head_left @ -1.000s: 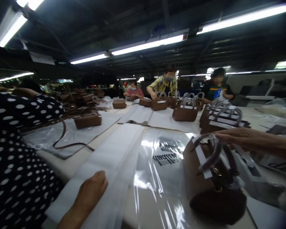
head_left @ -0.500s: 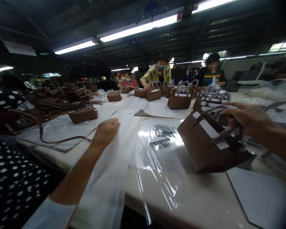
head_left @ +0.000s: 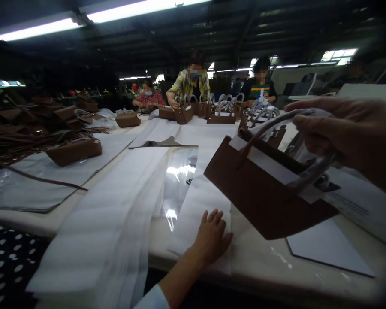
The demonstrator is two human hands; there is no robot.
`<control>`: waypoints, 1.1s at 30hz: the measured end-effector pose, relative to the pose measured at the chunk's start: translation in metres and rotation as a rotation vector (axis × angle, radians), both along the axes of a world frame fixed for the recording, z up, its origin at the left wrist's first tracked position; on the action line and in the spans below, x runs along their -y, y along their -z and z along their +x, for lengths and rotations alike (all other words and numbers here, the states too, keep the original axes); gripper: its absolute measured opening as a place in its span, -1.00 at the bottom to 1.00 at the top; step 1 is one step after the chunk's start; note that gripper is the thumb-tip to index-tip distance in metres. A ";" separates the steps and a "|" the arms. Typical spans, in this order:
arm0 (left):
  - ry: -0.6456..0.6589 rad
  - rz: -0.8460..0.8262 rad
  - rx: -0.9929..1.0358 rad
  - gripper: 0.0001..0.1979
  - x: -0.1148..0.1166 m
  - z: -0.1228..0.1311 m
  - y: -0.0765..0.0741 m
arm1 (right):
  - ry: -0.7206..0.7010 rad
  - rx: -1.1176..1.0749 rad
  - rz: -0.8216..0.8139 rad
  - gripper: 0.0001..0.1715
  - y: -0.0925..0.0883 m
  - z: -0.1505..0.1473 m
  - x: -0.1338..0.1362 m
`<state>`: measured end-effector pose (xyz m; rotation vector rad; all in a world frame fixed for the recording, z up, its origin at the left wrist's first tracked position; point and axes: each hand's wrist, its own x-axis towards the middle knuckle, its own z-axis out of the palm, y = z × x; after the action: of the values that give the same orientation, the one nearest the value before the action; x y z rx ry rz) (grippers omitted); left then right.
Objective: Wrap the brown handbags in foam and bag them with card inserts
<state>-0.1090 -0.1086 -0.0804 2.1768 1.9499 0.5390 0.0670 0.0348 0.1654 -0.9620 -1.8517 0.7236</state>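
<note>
My right hand [head_left: 328, 128] grips a brown handbag [head_left: 260, 189] by its wrapped handles and holds it tilted above the right side of the table. A white strip runs along the bag's top edge. My left hand [head_left: 212, 236] lies with fingers spread on a white sheet [head_left: 196, 206]. Under that sheet, partly covered, is a clear plastic bag [head_left: 177, 174] with dark print. Left of it, a stack of long white sheets [head_left: 99, 206] hangs over the table's near edge.
Several brown handbags [head_left: 223, 116] with wrapped handles stand at the back. One brown bag [head_left: 75, 151] lies at left near a heap of brown pieces [head_left: 28, 120]. A white board [head_left: 328, 249] lies at right. Co-workers [head_left: 193, 81] stand or sit across the table.
My left hand has moved right from the sheet stack, and a white sheet now covers part of the clear bag. Its fingers have spread. The handbag has been raised slightly; the view has turned right.
</note>
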 end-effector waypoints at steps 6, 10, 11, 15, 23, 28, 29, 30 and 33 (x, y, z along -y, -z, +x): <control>0.131 0.155 -0.060 -0.63 0.086 -0.037 0.003 | -0.438 0.092 0.014 -0.53 0.021 -0.037 0.017; 0.204 0.082 -0.078 -0.66 0.091 -0.055 0.016 | -0.591 0.159 0.162 -0.58 0.031 -0.067 0.026; 0.225 0.058 -0.061 -0.66 0.087 -0.060 0.016 | -0.597 0.170 0.184 -0.58 0.036 -0.074 0.027; 0.257 0.035 -0.022 -0.69 0.071 -0.070 0.014 | -0.553 0.224 0.231 -0.62 0.051 -0.092 0.024; 0.232 0.122 -0.014 -0.68 0.073 -0.067 0.017 | -0.546 0.254 0.296 -0.63 0.056 -0.107 0.022; 0.216 0.101 -0.048 -0.61 0.076 -0.069 0.014 | -0.620 0.334 0.302 -0.53 0.049 -0.113 0.022; 0.201 0.124 -0.053 -0.59 0.077 -0.070 0.014 | -0.635 0.330 0.268 -0.47 0.045 -0.111 0.015; 0.182 0.158 -0.049 -0.56 0.078 -0.071 0.013 | -0.631 0.297 0.216 -0.41 0.041 -0.107 0.004; 0.153 0.319 -0.002 -0.50 0.077 -0.078 0.012 | -0.434 0.057 -0.042 -0.38 0.047 -0.095 -0.049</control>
<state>-0.1870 -0.1851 -0.0926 2.4869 1.7790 0.8734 -0.0278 0.0836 0.1183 -0.6127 -2.1303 1.0044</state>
